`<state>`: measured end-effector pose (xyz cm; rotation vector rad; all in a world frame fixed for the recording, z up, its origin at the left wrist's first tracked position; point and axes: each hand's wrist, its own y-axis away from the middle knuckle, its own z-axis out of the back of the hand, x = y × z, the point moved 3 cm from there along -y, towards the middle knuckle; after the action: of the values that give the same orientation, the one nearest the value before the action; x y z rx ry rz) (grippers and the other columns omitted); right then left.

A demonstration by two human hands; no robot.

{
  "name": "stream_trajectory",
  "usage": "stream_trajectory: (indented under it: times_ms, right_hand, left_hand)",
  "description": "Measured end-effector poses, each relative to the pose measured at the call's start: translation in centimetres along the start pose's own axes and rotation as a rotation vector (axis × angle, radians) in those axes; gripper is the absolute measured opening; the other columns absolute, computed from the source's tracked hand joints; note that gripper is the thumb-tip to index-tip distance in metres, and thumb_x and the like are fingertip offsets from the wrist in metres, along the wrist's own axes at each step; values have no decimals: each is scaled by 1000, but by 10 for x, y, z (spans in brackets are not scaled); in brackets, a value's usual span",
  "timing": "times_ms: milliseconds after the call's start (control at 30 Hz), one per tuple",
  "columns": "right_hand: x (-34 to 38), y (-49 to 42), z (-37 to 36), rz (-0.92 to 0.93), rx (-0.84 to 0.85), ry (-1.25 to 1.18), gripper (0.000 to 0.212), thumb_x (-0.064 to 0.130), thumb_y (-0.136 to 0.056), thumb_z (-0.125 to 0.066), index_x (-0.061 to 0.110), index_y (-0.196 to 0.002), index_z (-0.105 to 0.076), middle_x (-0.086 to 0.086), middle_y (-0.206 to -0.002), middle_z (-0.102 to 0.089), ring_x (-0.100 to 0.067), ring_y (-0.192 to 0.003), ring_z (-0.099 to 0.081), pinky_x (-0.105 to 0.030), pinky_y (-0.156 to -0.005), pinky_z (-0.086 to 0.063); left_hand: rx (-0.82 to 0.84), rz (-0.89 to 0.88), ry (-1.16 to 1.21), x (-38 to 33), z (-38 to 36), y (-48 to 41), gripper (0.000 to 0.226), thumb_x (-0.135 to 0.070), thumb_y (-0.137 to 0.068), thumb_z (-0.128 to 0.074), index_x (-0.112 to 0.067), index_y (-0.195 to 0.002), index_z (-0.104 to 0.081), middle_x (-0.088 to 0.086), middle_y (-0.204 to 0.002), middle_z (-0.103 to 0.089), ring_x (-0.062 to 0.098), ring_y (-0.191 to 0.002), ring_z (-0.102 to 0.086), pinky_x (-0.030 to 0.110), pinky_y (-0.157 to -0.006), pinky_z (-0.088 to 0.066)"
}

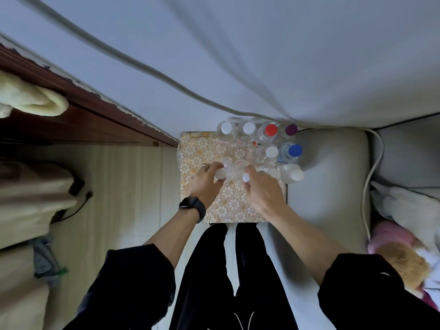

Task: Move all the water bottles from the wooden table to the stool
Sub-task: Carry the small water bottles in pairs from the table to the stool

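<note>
Dark sleeves ending mid-forearm; black watch, left wrist; ring, left hand; black trousers.

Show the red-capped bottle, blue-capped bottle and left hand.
red-capped bottle (270, 130), head view, on its cap
blue-capped bottle (295, 150), head view, on its cap
left hand (206, 184), head view, back of hand

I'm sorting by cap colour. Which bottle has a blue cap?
The bottle at the cluster's right edge, just nearer than the purple-capped one; other caps are white, red or purple.
</note>
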<state>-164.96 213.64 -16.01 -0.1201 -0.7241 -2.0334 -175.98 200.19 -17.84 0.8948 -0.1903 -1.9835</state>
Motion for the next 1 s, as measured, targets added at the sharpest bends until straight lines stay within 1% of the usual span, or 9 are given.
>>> stream_trajectory:
  times_ms: [133,333,500,600,733,800,867,933,1000]
  right_hand:
    - [-4,-27,17,-26,-15,43,29,23,-101,-52,13,-126,-43,-13,-89,-59,-31,-72,-62,-37,-54,-44]
    - [-4,-51,21,-69,24,97,33,13,-99,-55,16,-129,-41,-10,-88,-57,-30,-74,-62,-37,-56,-45]
    - [-9,-59,22,-46,4,60,32,23,-102,-50,16,-132,-41,-15,-97,-58,-34,-80,-62,-39,-59,-45]
    - [-11,-68,21,-41,-12,69,32,23,-101,-52,17,-131,-43,-15,-98,-61,-34,-81,-64,-40,-59,-49]
    - [-13,-73,16,-68,4,81,37,15,-99,-53,22,-134,-42,-13,-105,-62,-32,-87,-64,-38,-61,-49]
    - [-14,-70,17,-78,12,76,43,17,-98,-54,24,-138,-39,-12,-107,-62,-33,-88,-65,-41,-64,-54]
    - [-11,-65,23,-80,19,69,49,20,-98,-55,23,-143,-34,-11,-100,-64,-31,-81,-66,-43,-63,-57]
    - [-6,-55,34,-74,22,57,52,25,-99,-55,22,-145,-30,-8,-89,-65,-26,-71,-65,-42,-58,-58]
    - [-1,-37,46,-75,21,27,53,27,-99,-53,23,-146,-27,-5,-85,-65,-23,-68,-63,-40,-57,-57]
  left_hand:
    - [-42,-36,42,-10,4,-25,30,-29,-89,-68,-27,-118,-60,3,-118,-62,26,-94,-65,46,-83,-54]
    - [-69,-24,27,-16,-1,-43,25,-30,-87,-69,-26,-111,-61,1,-110,-61,25,-88,-64,39,-72,-55]
    - [-60,-26,37,-19,-1,-54,25,-30,-87,-70,-25,-109,-60,2,-112,-60,25,-86,-62,33,-66,-49]
    - [-26,8,81,-20,5,-64,25,-30,-86,-72,-27,-108,-61,2,-109,-62,26,-89,-63,37,-71,-53]
    - [32,6,24,-22,10,-70,26,-32,-86,-70,-27,-107,-57,5,-102,-61,29,-88,-61,44,-74,-55]
    - [55,11,-3,-23,10,-69,29,-34,-86,-69,-29,-110,-54,5,-107,-59,31,-90,-61,45,-75,-55]
    - [73,28,-3,-26,11,-65,40,-36,-85,-69,-33,-120,-49,3,-117,-56,29,-95,-61,43,-76,-56]
    - [83,48,38,-30,15,-58,56,-31,-85,-67,-34,-134,-40,4,-125,-53,28,-95,-61,41,-75,-55]
    - [66,70,72,-31,21,-44,62,-27,-86,-65,-32,-140,-35,6,-129,-52,26,-91,-62,41,-73,-57]
